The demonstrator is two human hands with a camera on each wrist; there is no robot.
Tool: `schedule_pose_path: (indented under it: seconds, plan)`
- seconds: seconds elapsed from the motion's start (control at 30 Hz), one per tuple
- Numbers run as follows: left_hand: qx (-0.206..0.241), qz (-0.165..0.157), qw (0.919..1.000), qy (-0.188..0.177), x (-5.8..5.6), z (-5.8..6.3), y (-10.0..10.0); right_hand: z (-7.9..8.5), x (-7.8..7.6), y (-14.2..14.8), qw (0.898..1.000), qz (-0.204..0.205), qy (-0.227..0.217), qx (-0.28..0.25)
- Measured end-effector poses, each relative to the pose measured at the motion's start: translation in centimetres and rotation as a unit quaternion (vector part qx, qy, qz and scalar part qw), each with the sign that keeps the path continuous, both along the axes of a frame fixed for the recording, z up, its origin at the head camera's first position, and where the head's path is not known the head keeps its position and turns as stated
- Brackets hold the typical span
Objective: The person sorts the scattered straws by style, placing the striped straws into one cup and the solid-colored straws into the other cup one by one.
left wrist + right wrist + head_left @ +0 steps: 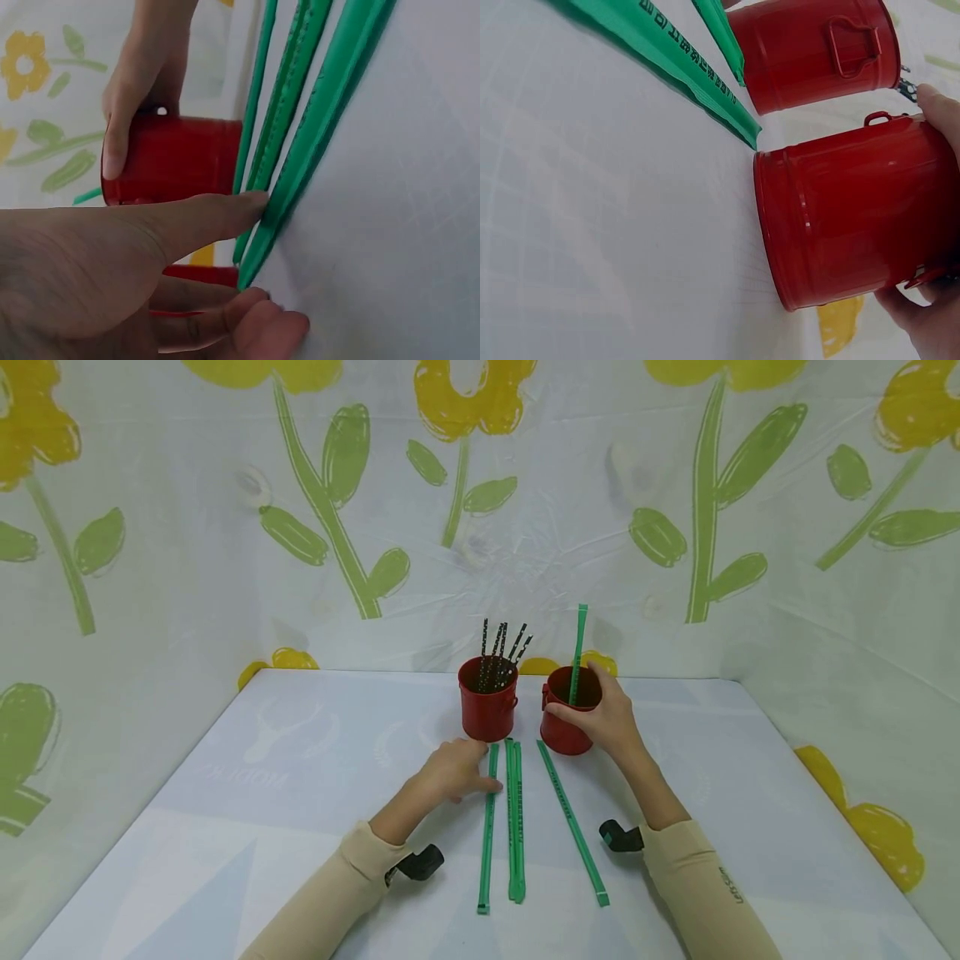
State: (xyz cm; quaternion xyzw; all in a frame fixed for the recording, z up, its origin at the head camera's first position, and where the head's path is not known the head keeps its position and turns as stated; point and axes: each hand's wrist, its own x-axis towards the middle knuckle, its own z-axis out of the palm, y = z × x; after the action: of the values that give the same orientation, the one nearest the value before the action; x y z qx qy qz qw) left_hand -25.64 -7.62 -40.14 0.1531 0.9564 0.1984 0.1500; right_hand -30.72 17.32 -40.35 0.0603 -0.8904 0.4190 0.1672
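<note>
My right hand (613, 720) grips the right red bucket (564, 735) near its rim, thumb in front and fingers at the far side. One long green packet (578, 652) stands upright in that bucket. My left hand (453, 770) is at the far end of the leftmost green packet (487, 843) on the table. In the left wrist view its thumb lies across that packet (319, 127), with the other fingers extended beyond the packet's end; no firm pinch shows. Two more green packets (515, 827) lie side by side, and another (573, 827) slants to their right.
A second red bucket (487, 714) stands left of the held one, holding several black straws (504, 647) with white specks. The pale table (337, 827) meets a flower-patterned sheet (540, 527) at the back and sides. Black wrist cameras (422, 862) sit on both sleeves.
</note>
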Motion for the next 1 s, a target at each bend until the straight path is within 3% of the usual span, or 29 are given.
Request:
schedule_pose_path:
  seconds: [0.37, 1.0]
  plan:
    - [0.014, -0.004, 0.9999, -0.004, 0.67, 0.09, 0.47, -0.06, -0.04, 0.03, 1.000, 0.001, 0.003, 0.000]
    - [0.040, -0.018, 0.9987, -0.028, 0.33, 0.23, -0.04, 0.11, 0.15, 0.04, 1.000, 0.005, 0.002, -0.003]
